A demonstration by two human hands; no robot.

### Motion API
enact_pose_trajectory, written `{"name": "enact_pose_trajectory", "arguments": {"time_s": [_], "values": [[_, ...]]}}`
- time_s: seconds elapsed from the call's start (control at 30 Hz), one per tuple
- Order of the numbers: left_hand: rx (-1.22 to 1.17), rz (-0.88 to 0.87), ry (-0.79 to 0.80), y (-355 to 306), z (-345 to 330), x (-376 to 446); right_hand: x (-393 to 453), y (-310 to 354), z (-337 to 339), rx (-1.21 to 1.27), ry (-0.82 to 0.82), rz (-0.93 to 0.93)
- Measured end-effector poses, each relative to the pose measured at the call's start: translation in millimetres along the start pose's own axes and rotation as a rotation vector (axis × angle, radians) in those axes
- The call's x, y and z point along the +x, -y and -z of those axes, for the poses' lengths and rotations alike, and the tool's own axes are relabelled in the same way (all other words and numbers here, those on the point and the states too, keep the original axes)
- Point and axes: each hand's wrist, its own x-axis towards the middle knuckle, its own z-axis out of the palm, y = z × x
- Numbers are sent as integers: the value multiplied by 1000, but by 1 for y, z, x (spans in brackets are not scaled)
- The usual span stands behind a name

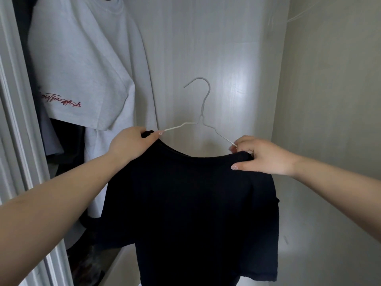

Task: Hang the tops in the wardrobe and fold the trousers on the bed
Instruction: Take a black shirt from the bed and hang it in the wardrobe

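A black short-sleeved top [189, 203] hangs in front of me inside the wardrobe, draped on a white wire hanger [203, 108] whose hook points up and left, free of any rail. My left hand [129, 142] grips the top's left shoulder at the collar, over the hanger's arm. My right hand [261, 156] pinches the right shoulder fabric together with the hanger's other arm. The lower wire of the hanger is hidden under the cloth.
A light grey T-shirt [82, 65] with red script on its sleeve hangs at the upper left, darker clothes [68, 141] behind it. The wardrobe's pale back panel [226, 48] and right side wall [329, 100] enclose the space. A white door frame [18, 120] runs down the left edge.
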Motion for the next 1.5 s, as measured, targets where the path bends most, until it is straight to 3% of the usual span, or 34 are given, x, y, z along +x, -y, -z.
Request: {"name": "enact_pose_trajectory", "arguments": {"time_s": [0.1, 0.23, 0.3, 0.43, 0.53, 0.6, 0.67, 0.77, 0.97, 1.13, 1.5], "values": [[-2, 53, -41, 2, -1, 1, 1, 7, 0, 356, -37, -170], [-29, 119, -63, 5, -4, 7, -1, 12, 5, 772, 161, -259], [-35, 127, -57, 7, -6, 11, -3, 11, 5, 858, 220, -227], [-121, 163, 46, 1, -10, 17, -1, 16, -1, 1081, 141, -126], [-313, 167, 168, -15, -10, 13, 4, 24, -6, 1257, 58, -141], [-529, 191, 264, -30, -10, 8, 16, 37, -9, 1361, 45, -122], [-777, 250, 336, -43, -8, 4, 35, 53, -12, 1504, 13, -218], [-1021, 276, 391, -65, 4, -3, 58, 77, -10, 1405, -57, -304], [-1203, 174, 530, -84, 46, -9, 78, 107, -5, 1251, -204, -197], [-1179, 72, 503, -88, 84, 3, 129, 142, 21, 1118, -315, -57], [-878, -94, 262, -98, 157, 36, 253, 179, 86, 1019, -463, 229]]}}
